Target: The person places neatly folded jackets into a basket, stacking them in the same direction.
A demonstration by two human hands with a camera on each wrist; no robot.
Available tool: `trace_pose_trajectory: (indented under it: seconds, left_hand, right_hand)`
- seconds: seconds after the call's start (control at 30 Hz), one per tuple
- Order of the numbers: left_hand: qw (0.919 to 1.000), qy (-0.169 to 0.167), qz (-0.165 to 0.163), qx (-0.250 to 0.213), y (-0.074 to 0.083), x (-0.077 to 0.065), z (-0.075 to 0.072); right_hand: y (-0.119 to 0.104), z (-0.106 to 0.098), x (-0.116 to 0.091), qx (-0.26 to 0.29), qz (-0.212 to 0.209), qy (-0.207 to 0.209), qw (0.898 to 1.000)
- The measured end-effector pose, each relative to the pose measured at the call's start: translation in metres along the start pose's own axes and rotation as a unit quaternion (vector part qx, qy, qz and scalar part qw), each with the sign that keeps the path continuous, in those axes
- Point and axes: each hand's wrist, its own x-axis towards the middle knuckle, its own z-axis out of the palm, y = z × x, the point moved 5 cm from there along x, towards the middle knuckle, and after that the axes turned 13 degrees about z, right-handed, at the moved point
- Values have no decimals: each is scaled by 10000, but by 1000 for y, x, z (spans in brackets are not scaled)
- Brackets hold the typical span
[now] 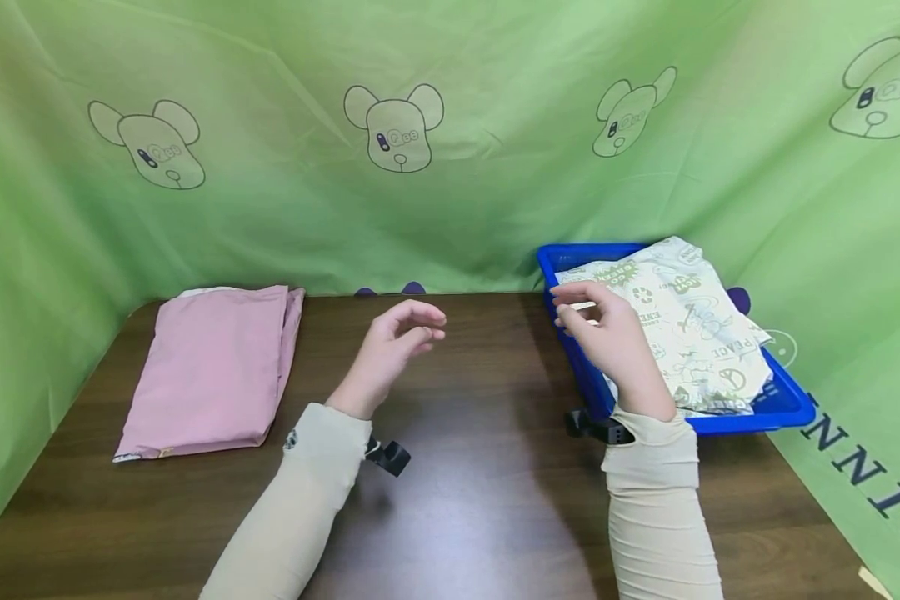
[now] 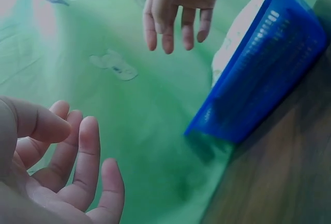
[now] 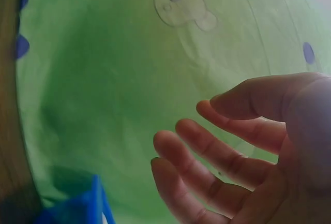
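My left hand (image 1: 392, 354) hovers over the middle of the table, its fingers loosely bent and nothing in them. To its left lies a folded pink cloth (image 1: 213, 371), flat on the wood. My right hand (image 1: 606, 337) hangs in the air near the left side of a blue basket (image 1: 783, 417), also holding nothing. In the basket sits a white cloth (image 1: 701, 321) with green printed words and symbols, bulging above the rim. The left wrist view shows the basket's slotted side wall (image 2: 253, 74). Relaxed, spread fingers (image 3: 222, 151) fill the lower right of the right wrist view.
The dark wooden table (image 1: 450, 517) reaches back to a green curtain (image 1: 270, 225) printed with bear heads. This curtain also hangs along both sides. The basket stands at the table's right edge, close to the curtain. Black straps with small cameras (image 1: 392, 457) sit on both wrists.
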Motion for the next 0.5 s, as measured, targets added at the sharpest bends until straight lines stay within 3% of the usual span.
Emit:
trace_pose_trajectory:
  seconds: [0.27,0.5]
  left_hand:
    - [9988,197,224,382,18,-8,-40]
    - [9963,528,336,597,18,-15,-71]
  right_hand:
    - [-6,44,5,362,-228,-165,9989]
    - [-10,85,6,590,-210,-423,9971]
